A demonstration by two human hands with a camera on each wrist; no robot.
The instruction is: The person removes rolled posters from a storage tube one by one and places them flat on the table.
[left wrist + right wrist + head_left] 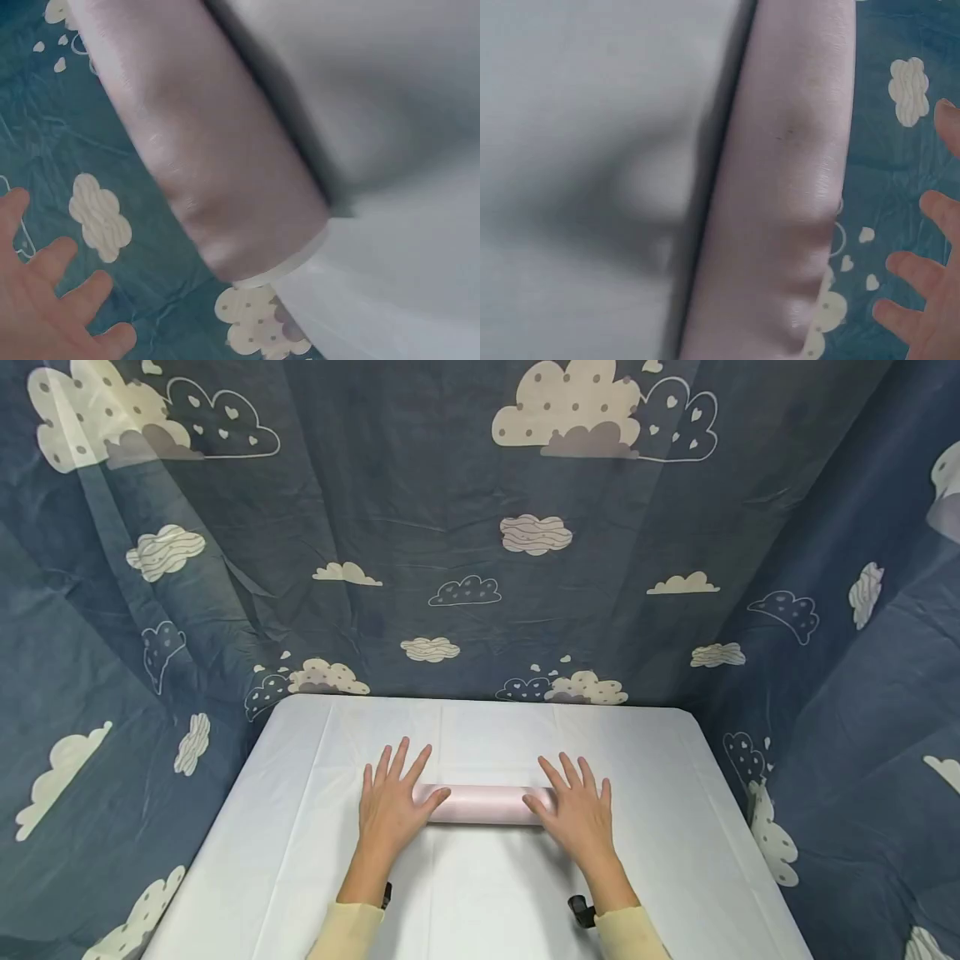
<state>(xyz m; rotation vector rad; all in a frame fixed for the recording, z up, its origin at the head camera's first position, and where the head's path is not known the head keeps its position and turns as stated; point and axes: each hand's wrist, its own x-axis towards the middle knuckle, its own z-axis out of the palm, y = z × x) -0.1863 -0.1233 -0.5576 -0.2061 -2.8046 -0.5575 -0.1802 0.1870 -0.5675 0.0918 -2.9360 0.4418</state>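
Observation:
A smooth pale pink roll [483, 805] lies crosswise on the white table. My left hand [392, 806], its fingers spread, is at the roll's left end, and my right hand [579, 818], spread likewise, is at its right end. In the left wrist view, the fingers of the left hand [56, 300] are apart from the roll [202, 142], whose end has a whitish rim. The right wrist view has the right hand's fingers [922, 277] beside the roll [772, 172], with a gap between. Both hands hide parts of its ends in the head view.
White cloth with fold lines covers the table [480, 893]. A dark blue curtain [390, 510] printed with clouds hangs behind and along both sides. Each wrist bears a black strap, and a small black device [581, 911] sits at the right one.

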